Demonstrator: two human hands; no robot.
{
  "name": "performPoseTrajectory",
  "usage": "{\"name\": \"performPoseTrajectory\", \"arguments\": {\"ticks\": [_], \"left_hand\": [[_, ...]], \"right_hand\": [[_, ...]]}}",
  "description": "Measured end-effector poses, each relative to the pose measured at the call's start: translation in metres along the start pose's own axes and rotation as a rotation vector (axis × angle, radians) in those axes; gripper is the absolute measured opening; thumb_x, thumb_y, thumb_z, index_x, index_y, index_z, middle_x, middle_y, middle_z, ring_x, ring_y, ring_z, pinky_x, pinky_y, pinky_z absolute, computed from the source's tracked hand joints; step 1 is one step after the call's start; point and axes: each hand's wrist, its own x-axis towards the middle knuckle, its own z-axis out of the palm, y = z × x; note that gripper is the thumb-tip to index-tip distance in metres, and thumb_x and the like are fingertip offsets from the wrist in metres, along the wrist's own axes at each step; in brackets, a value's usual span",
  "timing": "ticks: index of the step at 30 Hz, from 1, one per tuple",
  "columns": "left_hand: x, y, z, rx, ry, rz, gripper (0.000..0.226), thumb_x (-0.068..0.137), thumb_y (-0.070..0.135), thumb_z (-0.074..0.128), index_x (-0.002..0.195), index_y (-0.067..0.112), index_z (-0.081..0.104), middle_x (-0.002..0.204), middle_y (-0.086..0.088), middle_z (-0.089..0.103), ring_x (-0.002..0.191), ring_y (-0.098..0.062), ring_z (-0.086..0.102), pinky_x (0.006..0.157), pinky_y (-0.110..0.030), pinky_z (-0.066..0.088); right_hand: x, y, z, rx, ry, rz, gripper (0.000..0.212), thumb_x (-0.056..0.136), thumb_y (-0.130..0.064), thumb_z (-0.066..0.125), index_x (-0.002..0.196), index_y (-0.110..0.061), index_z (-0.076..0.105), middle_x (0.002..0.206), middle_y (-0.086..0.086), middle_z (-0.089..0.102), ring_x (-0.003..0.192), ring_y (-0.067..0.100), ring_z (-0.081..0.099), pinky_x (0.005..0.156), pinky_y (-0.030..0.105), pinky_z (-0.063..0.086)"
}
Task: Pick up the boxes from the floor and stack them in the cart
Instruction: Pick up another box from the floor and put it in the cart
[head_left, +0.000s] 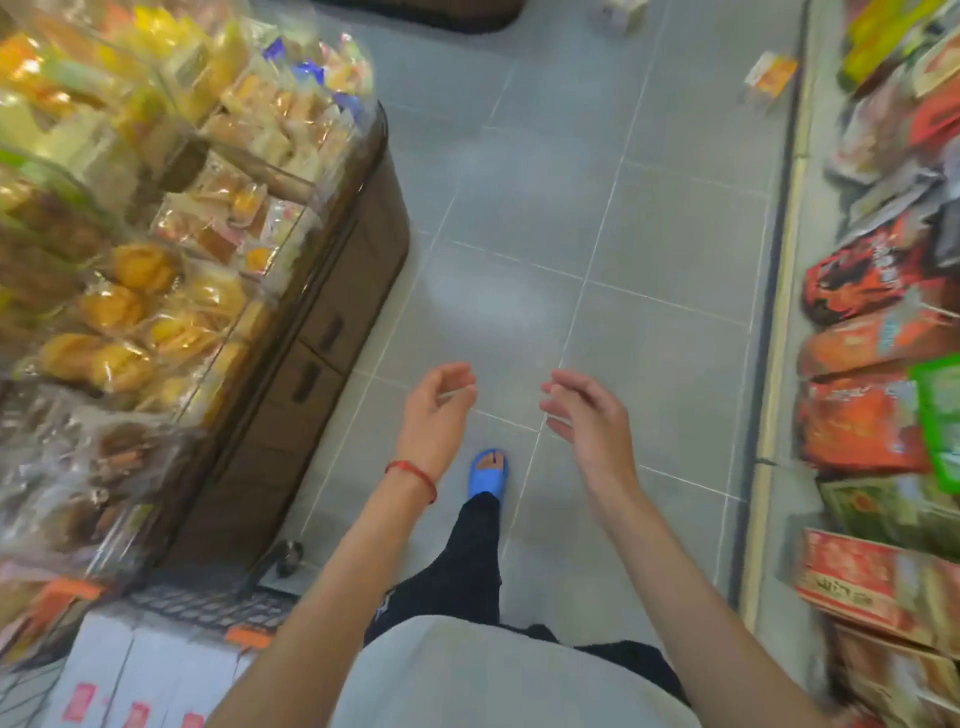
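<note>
Down at your left hip, the cart (208, 605) already carries white boxes (150, 670), laid side by side, which leaves a flat layer to stack on. Just ahead of your chest, both hands are held out over the floor (649, 234). Your left hand (436, 410), the one with the red thread (413, 475) at the wrist, has a slack grip, with fingers loosely curled and nothing in them. Your right hand (587, 410) is the same, its grip loose and empty, the palm turned inward toward the other. I judge they are held apart and ready like this so that they are free for the next box.

Below them your blue sandal (487, 475) is set forward on the tiles. It points up the aisle between the bread display (156, 234) on your left and the shelves of packets (872, 364) on your right.

Far up the aisle lie the things you need. An orange-and-white box (771, 77) sits on the floor close to the base of the right-hand shelves. A pale box (618, 11) lies farther on, cut off by the top edge of the view. Both are well apart from your hands and from the cart, so a walk and a bend come before any grasp. Blur hides how either box lies.
</note>
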Motion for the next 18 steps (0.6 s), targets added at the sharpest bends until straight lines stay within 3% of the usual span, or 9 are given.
{"name": "performPoseTrajectory", "arguments": {"ticks": [13,18], "left_hand": [[0.228,0.14,0.17,0.126,-0.283,0.022,0.027,0.093,-0.002,0.059,0.111,0.018,0.064,0.1,0.005,0.069,0.094,-0.011,0.063,0.069,-0.009,0.043],[0.316,0.189,0.267,0.164,-0.322,0.029,0.027,0.094,0.001,0.058,0.112,0.019,0.064,0.107,0.001,0.071,0.097,-0.012,0.064,0.076,-0.017,0.044]], "right_hand": [[0.209,-0.137,-0.069,0.167,0.313,0.014,0.014,0.098,-0.009,0.063,0.107,-0.016,0.071,0.106,0.007,0.071,0.09,0.014,0.065,0.09,0.035,0.053],[0.313,-0.189,-0.127,0.197,0.365,0.019,0.016,0.098,-0.011,0.063,0.111,-0.016,0.071,0.115,0.012,0.072,0.094,0.016,0.066,0.096,0.039,0.054]]}}
